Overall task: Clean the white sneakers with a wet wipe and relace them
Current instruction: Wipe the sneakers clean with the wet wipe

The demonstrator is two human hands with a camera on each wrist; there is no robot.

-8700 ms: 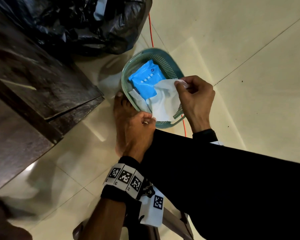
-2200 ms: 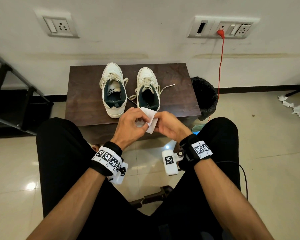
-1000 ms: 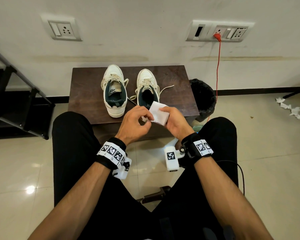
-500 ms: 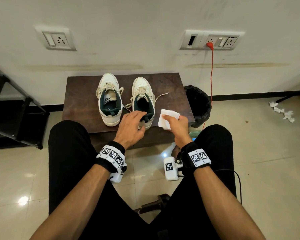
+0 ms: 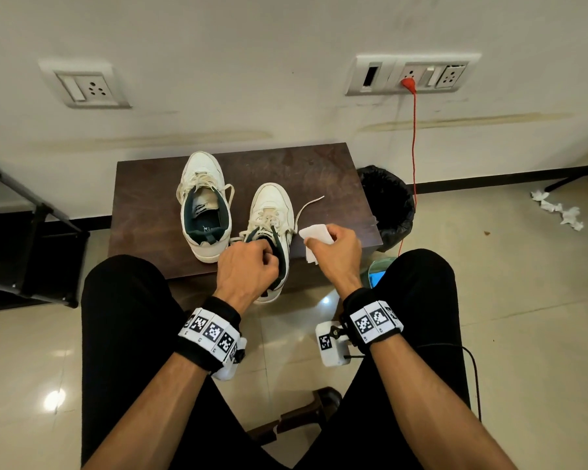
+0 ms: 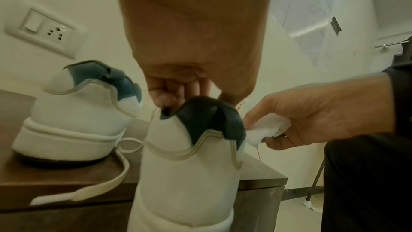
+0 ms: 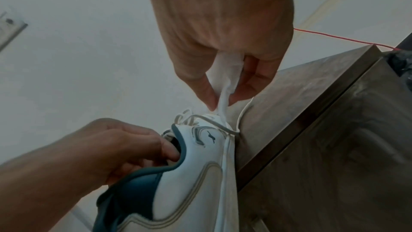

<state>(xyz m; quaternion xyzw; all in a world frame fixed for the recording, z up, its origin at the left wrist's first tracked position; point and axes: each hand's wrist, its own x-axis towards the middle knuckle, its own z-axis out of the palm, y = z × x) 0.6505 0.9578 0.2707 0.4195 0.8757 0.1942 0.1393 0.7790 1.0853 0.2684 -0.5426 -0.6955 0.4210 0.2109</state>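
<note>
Two white sneakers with dark green lining are on a low brown table [image 5: 150, 212]. The left sneaker [image 5: 202, 205] stands flat on it. My left hand [image 5: 248, 266] grips the collar of the right sneaker [image 5: 272, 212], fingers curled inside the opening [image 6: 178, 93], and its heel hangs past the table's front edge [image 6: 185, 174]. Loose laces [image 5: 308, 205] trail over the tabletop. My right hand [image 5: 333, 252] pinches a folded white wet wipe [image 5: 314, 234] between thumb and fingers [image 7: 225, 84], just right of that sneaker.
A bin lined with a black bag [image 5: 387, 201] stands right of the table. A red cable [image 5: 413, 137] drops from the wall socket. A teal basket [image 5: 377, 271] shows by my right knee. Crumpled tissues [image 5: 557, 212] lie on the floor; a black rack [image 5: 21, 232] is left.
My left hand has taken hold of the right sneaker's collar and drawn it toward me, over the table's front edge. My right hand still holds the wipe beside it.
</note>
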